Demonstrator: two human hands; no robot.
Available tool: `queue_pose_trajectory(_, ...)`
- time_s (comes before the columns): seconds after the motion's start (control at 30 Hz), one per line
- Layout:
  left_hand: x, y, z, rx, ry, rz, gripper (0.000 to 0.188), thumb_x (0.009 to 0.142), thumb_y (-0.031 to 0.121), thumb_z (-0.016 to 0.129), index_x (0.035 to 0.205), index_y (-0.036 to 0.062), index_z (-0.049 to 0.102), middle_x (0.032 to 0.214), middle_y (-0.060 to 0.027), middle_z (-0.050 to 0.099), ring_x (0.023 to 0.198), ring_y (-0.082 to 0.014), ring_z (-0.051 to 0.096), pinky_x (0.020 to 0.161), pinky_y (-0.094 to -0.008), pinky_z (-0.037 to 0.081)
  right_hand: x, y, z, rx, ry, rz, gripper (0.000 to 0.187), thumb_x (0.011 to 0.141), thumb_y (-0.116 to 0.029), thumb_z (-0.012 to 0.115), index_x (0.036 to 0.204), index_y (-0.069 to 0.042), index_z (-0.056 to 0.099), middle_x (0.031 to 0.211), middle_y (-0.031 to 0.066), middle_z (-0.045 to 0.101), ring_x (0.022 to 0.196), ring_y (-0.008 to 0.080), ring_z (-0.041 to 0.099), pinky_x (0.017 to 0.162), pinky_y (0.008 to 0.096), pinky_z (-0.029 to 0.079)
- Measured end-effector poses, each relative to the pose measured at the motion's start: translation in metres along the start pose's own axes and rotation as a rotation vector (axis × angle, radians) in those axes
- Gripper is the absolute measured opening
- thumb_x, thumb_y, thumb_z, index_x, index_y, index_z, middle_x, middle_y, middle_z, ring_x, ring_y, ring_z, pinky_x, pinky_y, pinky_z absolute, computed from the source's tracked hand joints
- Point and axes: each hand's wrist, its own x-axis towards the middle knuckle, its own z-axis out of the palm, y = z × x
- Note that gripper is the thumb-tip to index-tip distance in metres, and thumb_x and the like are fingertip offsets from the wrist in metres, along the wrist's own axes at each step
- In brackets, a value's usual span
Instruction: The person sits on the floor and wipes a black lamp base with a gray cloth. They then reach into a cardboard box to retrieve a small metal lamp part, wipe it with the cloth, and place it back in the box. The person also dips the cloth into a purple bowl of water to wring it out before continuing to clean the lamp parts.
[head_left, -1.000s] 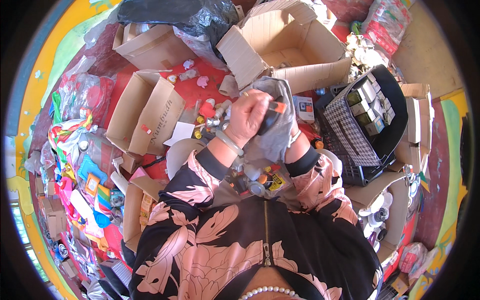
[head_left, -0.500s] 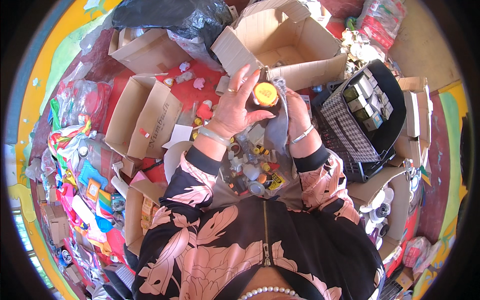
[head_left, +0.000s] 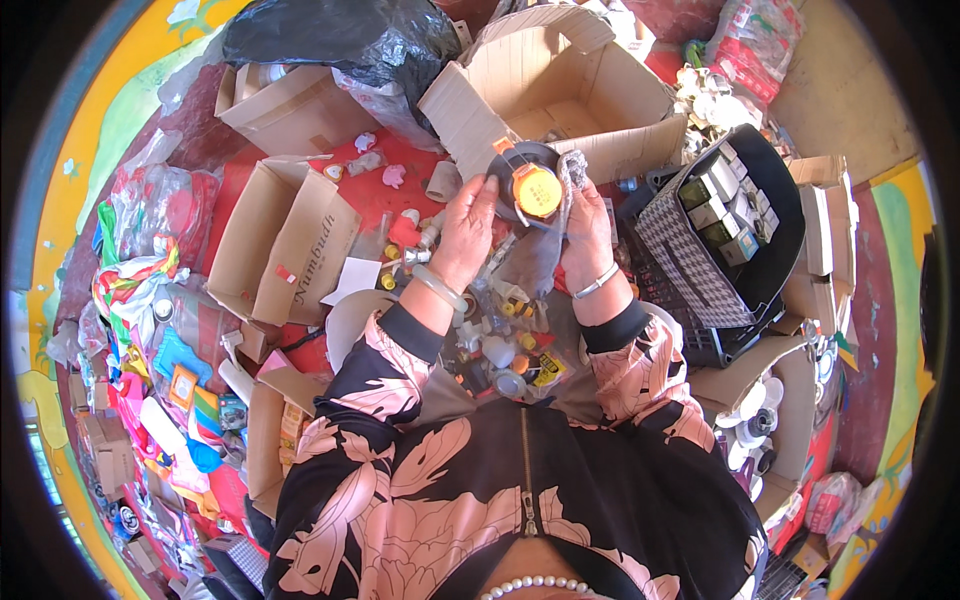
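Note:
Held up between my hands, over the pile, is a round dark piece with a yellow cap (head_left: 537, 190) in its middle and an orange clip on its far-left rim. It looks like a drinking-bottle top, but I cannot tell for sure. My left hand (head_left: 470, 222) is closed, pinching its left edge between thumb and fingers. My right hand (head_left: 590, 232) is closed at the right side around a grey cloth piece (head_left: 535, 262), which hangs down below the round piece. A fuzzy grey strip (head_left: 573, 170) stands up beside my right fingers.
Small bottles and caps (head_left: 500, 350) lie heaped below my hands. A large open cardboard box (head_left: 560, 85) stands ahead, with another open box (head_left: 285, 240) at left. To the right, a black-and-white checked basket (head_left: 690, 235) holds small boxes. A black plastic bag (head_left: 340, 40) lies far left.
My left hand, spread beside the yellow cap before, has come down and closed on the round piece's left edge. The piece has tilted, so its dark rim and orange clip now show.

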Motion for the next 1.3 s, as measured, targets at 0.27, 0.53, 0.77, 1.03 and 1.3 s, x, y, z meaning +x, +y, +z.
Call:
queue_pose_trajectory(0.27, 0.005, 0.019, -0.015, 0.512, -0.051, 0.24, 0.014, 0.091, 0.013, 0.049, 0.086, 0.0006, 0.05, 0.06, -0.012, 0.047, 0.053, -0.021, 0.045, 0.051, -0.0304, 0.039, -0.008, -0.018, 0.013, -0.424, -0.125, -0.119, 0.011, 0.088, -0.005, 0.055, 0.096, -0.002, 0.061, 0.086, -0.0007, 0.063, 0.074, 0.0049, 0.055, 0.067, 0.0199, 0.045)
queue_pose_trajectory(0.53, 0.002, 0.031, -0.022, 0.748, -0.316, 0.332, 0.017, 0.09, 0.017, 0.051, 0.086, -0.0002, 0.051, 0.064, -0.0183, 0.05, 0.058, -0.035, 0.048, 0.053, -0.0378, 0.039, -0.01, -0.038, 0.009, -1.069, -0.39, -0.02, 0.017, 0.087, -0.006, 0.049, 0.1, 0.0, 0.058, 0.073, 0.0007, 0.058, 0.071, 0.0051, 0.048, 0.065, 0.0235, 0.044)
queue_pose_trajectory(0.77, -0.004, 0.011, -0.008, 0.36, -0.029, 0.293, 0.018, 0.093, 0.015, 0.047, 0.082, 0.0008, 0.051, 0.065, -0.009, 0.052, 0.057, -0.0193, 0.045, 0.055, -0.0299, 0.039, -0.013, -0.023, 0.014, -0.525, -0.342, 0.019, 0.018, 0.091, -0.011, 0.049, 0.103, -0.003, 0.059, 0.087, -0.0031, 0.061, 0.076, 0.0047, 0.054, 0.069, 0.0198, 0.045)
queue_pose_trajectory(1.03, 0.007, 0.022, -0.006, -0.541, 0.206, -0.066, 0.024, 0.095, 0.019, 0.041, 0.102, 0.0008, 0.054, 0.093, -0.0075, 0.062, 0.083, -0.0157, 0.062, 0.073, -0.0276, 0.051, -0.042, 0.034, 0.03, -0.158, -0.217, -0.072, 0.024, 0.094, -0.008, 0.044, 0.116, -0.005, 0.05, 0.109, -0.0001, 0.056, 0.099, 0.0088, 0.051, 0.088, 0.0236, 0.04)
queue_pose_trajectory(1.3, 0.014, 0.004, -0.018, 0.233, 0.034, 0.16, 0.019, 0.094, 0.014, 0.045, 0.086, -0.0011, 0.052, 0.067, -0.003, 0.048, 0.062, -0.0081, 0.043, 0.055, -0.0256, 0.039, -0.028, 0.018, 0.016, -0.199, -0.064, -0.06, 0.019, 0.095, -0.014, 0.042, 0.105, -0.004, 0.055, 0.093, -0.0019, 0.058, 0.083, 0.0055, 0.052, 0.075, 0.0197, 0.043)
